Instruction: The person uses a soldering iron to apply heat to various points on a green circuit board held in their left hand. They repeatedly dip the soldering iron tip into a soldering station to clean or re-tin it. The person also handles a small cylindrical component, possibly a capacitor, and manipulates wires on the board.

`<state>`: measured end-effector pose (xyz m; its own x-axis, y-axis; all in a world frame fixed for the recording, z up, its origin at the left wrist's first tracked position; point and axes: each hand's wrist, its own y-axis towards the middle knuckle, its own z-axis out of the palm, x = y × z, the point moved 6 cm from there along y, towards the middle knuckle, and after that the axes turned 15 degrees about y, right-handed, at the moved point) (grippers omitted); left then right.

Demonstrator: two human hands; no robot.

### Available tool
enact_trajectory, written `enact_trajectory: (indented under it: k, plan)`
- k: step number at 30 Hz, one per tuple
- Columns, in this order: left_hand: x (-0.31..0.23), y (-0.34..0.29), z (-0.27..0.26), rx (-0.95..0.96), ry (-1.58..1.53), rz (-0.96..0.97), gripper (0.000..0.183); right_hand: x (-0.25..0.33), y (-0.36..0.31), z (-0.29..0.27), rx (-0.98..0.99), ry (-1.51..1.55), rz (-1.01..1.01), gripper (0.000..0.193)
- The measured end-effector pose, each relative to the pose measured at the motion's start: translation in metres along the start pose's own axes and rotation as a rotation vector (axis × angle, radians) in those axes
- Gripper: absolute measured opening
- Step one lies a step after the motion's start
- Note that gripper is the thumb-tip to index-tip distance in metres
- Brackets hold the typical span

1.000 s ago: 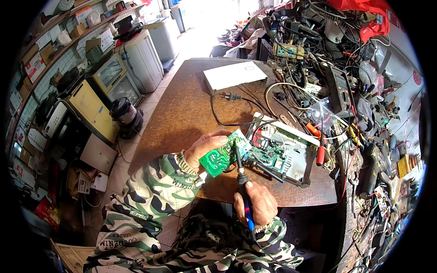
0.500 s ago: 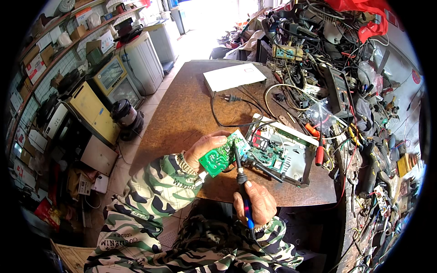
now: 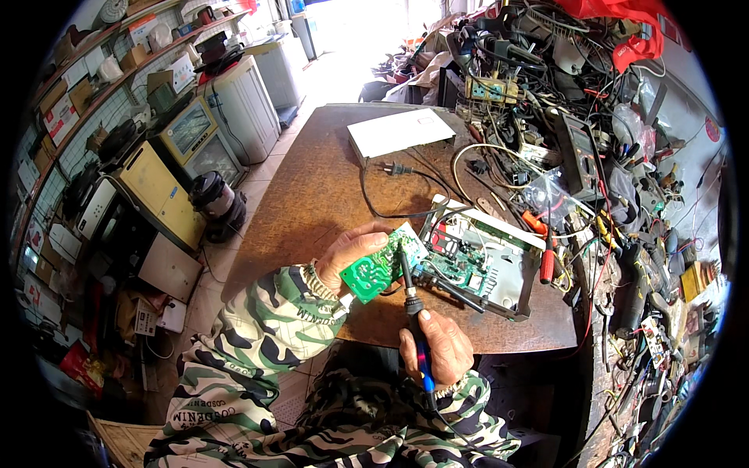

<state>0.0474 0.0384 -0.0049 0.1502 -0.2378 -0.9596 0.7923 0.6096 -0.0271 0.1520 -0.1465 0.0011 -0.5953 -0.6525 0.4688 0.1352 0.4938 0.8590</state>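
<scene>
Nearest, the right hand (image 3: 445, 347) wraps its fingers around a soldering iron (image 3: 416, 312), its tip at a green board (image 3: 368, 278); contact is unclear. The left hand (image 3: 355, 251) grips that board above the table (image 3: 289, 195), left of an open metal case (image 3: 512, 285). Farther lie a plug (image 3: 398, 168) and a white cover (image 3: 402, 131).

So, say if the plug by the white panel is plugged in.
Not plugged in: the plug lies on the brown tabletop, prongs bare.
</scene>
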Motion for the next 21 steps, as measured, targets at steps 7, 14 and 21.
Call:
enact_trajectory:
  k: [7, 14, 21]
  plan:
    - [0.0013, -0.0003, 0.0006, -0.021, -0.012, -0.016, 0.036, 0.0015, 0.0010, -0.0003, -0.003, 0.003, -0.006, 0.050]
    - [0.0044, 0.0003, -0.0036, -0.034, 0.036, -0.059, 0.040, 0.0017, 0.0016, 0.0001, -0.001, 0.005, 0.000, 0.048]
    - [0.0019, -0.0002, -0.0001, 0.013, 0.013, -0.071, 0.046, 0.0026, 0.0021, 0.0010, 0.009, 0.008, -0.010, 0.049]
